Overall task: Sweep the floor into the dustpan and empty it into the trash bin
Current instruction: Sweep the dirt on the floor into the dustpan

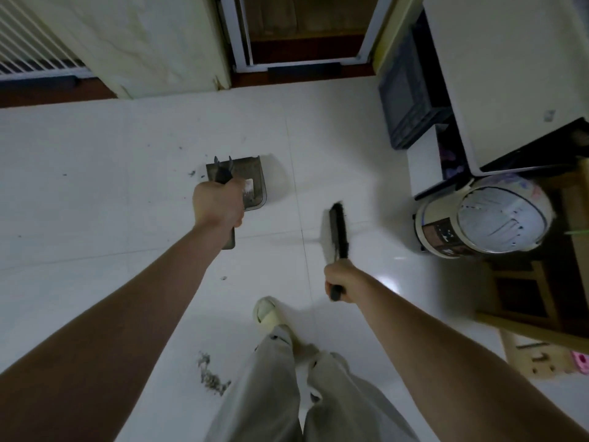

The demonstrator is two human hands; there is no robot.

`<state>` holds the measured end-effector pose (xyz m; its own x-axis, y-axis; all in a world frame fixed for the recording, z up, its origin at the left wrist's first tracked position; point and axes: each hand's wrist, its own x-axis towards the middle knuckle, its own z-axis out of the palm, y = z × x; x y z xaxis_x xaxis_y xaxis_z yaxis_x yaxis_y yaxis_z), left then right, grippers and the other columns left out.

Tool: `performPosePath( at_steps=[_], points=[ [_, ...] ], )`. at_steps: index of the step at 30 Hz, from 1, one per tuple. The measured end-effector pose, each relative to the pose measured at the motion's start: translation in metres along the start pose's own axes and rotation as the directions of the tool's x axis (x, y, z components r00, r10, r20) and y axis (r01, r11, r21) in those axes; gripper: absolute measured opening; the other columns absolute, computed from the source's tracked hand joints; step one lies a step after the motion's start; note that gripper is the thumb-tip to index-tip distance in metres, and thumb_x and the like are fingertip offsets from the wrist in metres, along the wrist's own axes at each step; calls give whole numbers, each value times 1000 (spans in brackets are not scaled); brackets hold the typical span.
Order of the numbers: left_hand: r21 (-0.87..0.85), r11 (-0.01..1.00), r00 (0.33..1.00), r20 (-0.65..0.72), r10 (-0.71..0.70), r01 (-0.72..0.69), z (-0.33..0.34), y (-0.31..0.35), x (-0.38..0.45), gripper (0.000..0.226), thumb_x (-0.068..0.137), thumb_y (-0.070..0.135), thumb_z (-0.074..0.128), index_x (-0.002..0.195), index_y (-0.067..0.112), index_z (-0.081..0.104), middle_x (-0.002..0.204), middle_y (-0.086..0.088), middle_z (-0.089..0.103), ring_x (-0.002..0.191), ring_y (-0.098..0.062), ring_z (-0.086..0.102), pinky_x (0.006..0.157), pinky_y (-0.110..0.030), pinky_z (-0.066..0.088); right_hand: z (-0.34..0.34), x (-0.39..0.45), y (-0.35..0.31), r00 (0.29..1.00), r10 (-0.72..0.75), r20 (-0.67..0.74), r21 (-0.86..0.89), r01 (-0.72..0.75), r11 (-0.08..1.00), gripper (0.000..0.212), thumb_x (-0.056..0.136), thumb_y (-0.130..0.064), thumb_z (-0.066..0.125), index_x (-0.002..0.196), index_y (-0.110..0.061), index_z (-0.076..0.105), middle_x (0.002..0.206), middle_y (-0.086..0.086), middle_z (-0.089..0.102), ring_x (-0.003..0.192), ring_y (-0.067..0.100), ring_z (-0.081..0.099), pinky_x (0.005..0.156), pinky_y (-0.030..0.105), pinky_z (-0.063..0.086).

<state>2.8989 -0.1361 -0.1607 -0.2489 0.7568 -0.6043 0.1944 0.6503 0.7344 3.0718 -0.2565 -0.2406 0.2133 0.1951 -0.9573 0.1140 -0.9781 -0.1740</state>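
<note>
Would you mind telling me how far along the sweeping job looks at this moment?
Partly done: the dustpan already holds some debris. The left hand grips it and the right hand grips the brush. A dust pile and specks remain on the floor; emptying into the lined trash bin is left.

dim, soft — fisheye-warped edges

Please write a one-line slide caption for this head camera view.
Left hand grips grey plastic dustpan, right hand grips black hand brush above white tiled floor.

Head view, steeply downward (standing height)
</note>
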Motion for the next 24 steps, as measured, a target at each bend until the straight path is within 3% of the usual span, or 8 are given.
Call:
performPosePath(
  at_steps=[3,8,11,14,16,18,20,24],
  points=[
    [-21,1000,1000,7,-3,3,-17,19,22,37,85,8,52,54,15,34,47,-2,33,37,-16,23,40,-16,20,29,-4,-31,998,9,64,-33,-7,999,19,93,1,30,98,1,48,56,11,46,39,15,43,39,22,37],
    [-27,1000,1000,12,-16,16,-32,40,43,32,88,13,51,61,15,35,57,-5,33,35,-15,23,39,-13,20,2,-4,-87,990,20,137,82,-32,996,23,97,-6,35,77,-4,45,54,3,37,39,9,30,35,18,24],
    [-50,998,999,37,-34,36,-33,50,48,28,88,11,50,64,15,36,57,-3,31,41,-15,23,39,-13,20,-7,-4,-108,999,-35,41,45,33,998,23,97,-4,36,77,-1,48,54,5,40,36,10,32,35,19,27],
    [-78,996,998,46,-35,38,-35,61,55,30,88,9,49,62,15,37,54,-3,31,42,-16,22,38,-14,20,-16,8,-123,981,-134,-140,-118,118,986,19,92,-1,37,80,5,50,50,12,47,38,19,39,39,22,31],
    [-95,995,999,36,-29,33,-36,69,64,31,87,8,50,60,15,37,53,-2,31,39,-15,22,38,-14,19,-31,17,-139,965,-163,-205,-198,122,973,17,92,-3,38,79,0,48,50,13,51,42,20,44,34,20,33],
    [-117,992,999,27,-38,41,-34,76,75,33,86,7,52,58,15,36,51,-2,31,36,-13,22,37,-15,19,-50,31,-157,956,-194,-220,-227,143,963,26,94,-3,41,69,-9,41,49,10,52,50,17,44,32,21,38],
    [-139,988,998,6,-68,68,-28,82,84,35,85,6,53,56,15,36,44,1,30,31,-11,23,37,-14,19,-68,45,-178,952,-215,-217,-218,168,962,32,94,-2,42,66,-13,35,63,7,45,55,15,42,40,22,43],
    [-164,981,994,-13,-107,103,-2,103,102,32,88,4,47,59,14,38,43,2,31,30,-9,25,36,-11,19,-80,68,-212,969,-214,-125,-170,192,966,23,93,3,43,75,-11,42,69,4,41,57,13,41,52,23,39]
  ],
)
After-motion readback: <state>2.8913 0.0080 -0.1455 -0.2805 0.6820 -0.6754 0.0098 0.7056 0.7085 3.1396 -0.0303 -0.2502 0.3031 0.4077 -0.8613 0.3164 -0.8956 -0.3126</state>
